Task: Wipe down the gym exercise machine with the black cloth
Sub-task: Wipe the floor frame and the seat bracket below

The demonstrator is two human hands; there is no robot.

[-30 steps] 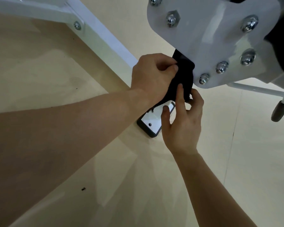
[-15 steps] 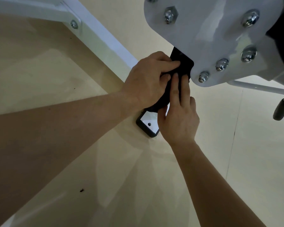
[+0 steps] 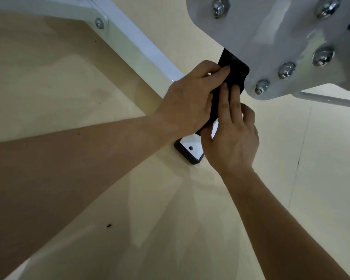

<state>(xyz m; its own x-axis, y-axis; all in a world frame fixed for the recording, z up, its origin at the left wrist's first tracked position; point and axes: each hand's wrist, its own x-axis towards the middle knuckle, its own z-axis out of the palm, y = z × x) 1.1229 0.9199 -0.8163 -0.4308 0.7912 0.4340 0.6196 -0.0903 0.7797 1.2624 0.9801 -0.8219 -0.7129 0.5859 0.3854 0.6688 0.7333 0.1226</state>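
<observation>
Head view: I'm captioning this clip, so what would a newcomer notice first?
At centre the left hand grips the black cloth while the right hand presses straight fingers on it. Above them, top right, looms a white plate studded with shiny bolts.

No readable text, label or number anywhere.
</observation>
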